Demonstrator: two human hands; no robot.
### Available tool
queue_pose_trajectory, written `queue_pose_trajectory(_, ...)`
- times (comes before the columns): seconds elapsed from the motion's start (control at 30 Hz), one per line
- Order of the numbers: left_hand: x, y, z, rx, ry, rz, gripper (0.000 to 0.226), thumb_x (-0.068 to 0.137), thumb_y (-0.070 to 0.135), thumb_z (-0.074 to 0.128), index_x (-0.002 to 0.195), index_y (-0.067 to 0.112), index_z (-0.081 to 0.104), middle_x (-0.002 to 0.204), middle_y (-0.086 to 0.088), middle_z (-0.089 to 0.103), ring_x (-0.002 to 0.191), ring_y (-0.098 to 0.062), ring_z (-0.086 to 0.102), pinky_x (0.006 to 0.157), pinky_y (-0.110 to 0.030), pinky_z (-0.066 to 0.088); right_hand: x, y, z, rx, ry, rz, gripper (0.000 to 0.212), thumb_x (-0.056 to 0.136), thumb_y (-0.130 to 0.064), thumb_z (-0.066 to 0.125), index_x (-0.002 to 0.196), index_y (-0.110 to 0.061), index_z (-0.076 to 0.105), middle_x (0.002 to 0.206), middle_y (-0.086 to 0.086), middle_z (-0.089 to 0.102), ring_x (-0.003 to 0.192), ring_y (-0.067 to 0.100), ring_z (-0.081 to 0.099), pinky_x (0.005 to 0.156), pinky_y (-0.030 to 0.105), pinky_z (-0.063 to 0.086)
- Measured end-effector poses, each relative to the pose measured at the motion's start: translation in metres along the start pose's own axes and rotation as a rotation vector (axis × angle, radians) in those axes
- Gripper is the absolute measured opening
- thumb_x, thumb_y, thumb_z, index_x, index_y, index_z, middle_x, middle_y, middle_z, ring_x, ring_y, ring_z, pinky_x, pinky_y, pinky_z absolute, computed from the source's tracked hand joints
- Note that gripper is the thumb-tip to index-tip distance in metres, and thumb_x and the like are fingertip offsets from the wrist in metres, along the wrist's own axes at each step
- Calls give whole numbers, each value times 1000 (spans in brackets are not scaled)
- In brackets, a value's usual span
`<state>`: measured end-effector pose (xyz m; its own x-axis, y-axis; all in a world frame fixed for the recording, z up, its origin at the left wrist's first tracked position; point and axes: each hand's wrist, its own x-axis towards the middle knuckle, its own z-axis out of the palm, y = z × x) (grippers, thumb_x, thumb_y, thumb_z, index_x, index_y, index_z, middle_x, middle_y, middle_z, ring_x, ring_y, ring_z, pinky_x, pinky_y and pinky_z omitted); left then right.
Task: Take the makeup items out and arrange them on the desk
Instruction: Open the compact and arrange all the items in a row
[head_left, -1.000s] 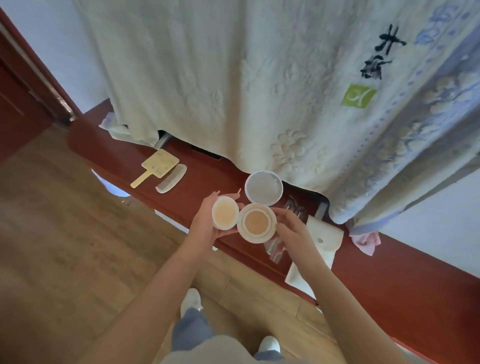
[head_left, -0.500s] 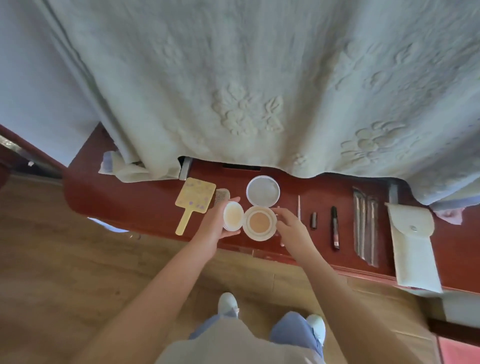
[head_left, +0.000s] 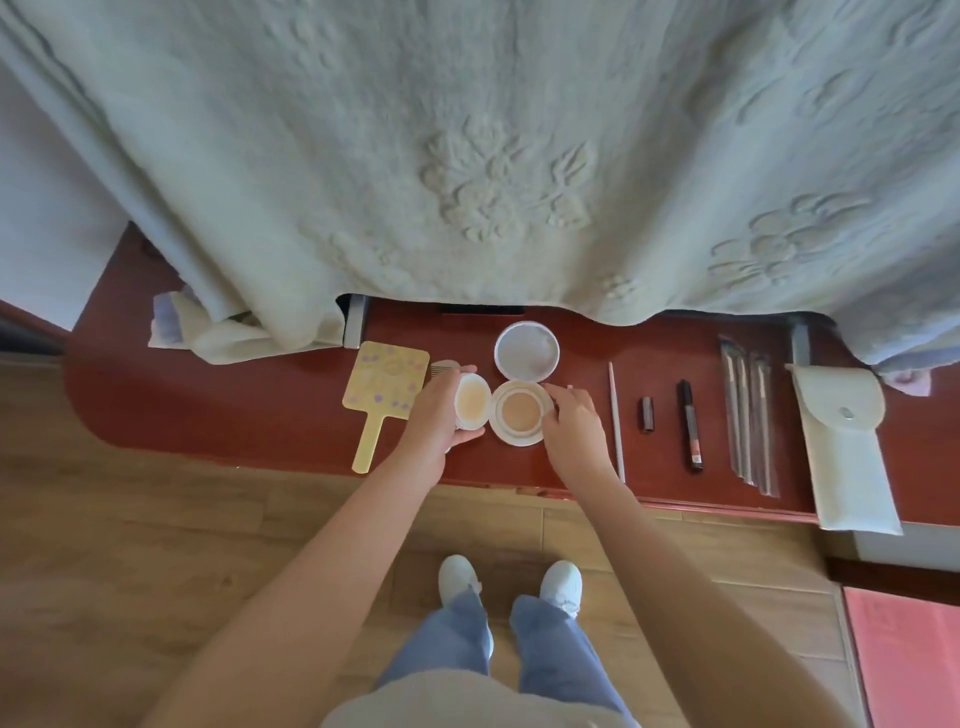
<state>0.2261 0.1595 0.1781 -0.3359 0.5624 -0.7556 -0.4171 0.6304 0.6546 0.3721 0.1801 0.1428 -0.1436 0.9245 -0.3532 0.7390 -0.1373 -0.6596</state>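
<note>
An open white cushion compact lies on the red-brown desk, its mirrored lid flipped back. My right hand grips the compact's right rim. My left hand holds a round cream-coloured puff just left of the compact. Further left lie a yellow hand mirror and a comb, partly hidden by my left hand. To the right lie a thin white stick, a small dark tube, a black pen-shaped tube, several wrapped brushes and a white pouch.
A pale embossed blanket hangs over the back of the desk and hides what is behind it. The desk's front edge runs just below the items. Wooden floor and my feet lie below; a pink mat is at the lower right.
The view has swung to face the desk squarely, and the items to the right came into sight. The compact and puff sank toward the desk; both hands kept hold of them.
</note>
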Motion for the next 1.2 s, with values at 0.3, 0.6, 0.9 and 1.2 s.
queue_pose_trajectory(0.3, 3, -13, 1, -107, -61, -9, 17, 93, 23, 51, 94, 25, 67, 107, -2, 53, 99, -19, 55, 77, -39, 58, -5, 6, -1, -79, 85, -65, 43, 93, -7, 42, 136, -5, 44, 136, 14, 43, 124, 29, 45, 98, 34, 41)
queue_pose_trajectory(0.6, 8, -10, 2, -168, -81, -17, 23, 92, 24, 53, 109, 17, 66, 120, -10, 52, 114, -26, 54, 77, -38, 58, -8, 9, 5, -81, 83, -83, 53, 91, -7, 49, 142, -4, 34, 142, 16, 38, 131, 29, 38, 104, 33, 37)
queue_pose_trajectory(0.9, 11, -2, 3, -85, -73, -24, 23, 95, 26, 44, 98, 20, 67, 104, -4, 54, 97, -19, 56, 77, -37, 56, -3, 2, 1, -170, -8, -76, 63, 87, -17, 55, 144, -6, 30, 140, 15, 37, 128, 31, 36, 105, 34, 32)
queue_pose_trajectory(1.2, 18, 3, -3, 298, 23, 244, 29, 98, 29, 40, 116, 19, 60, 128, -6, 56, 116, -22, 52, 101, -38, 43, -1, 9, -23, 33, 106, -73, 45, 90, -3, 48, 135, -7, 48, 131, 9, 52, 105, 18, 56, 84, 15, 35)
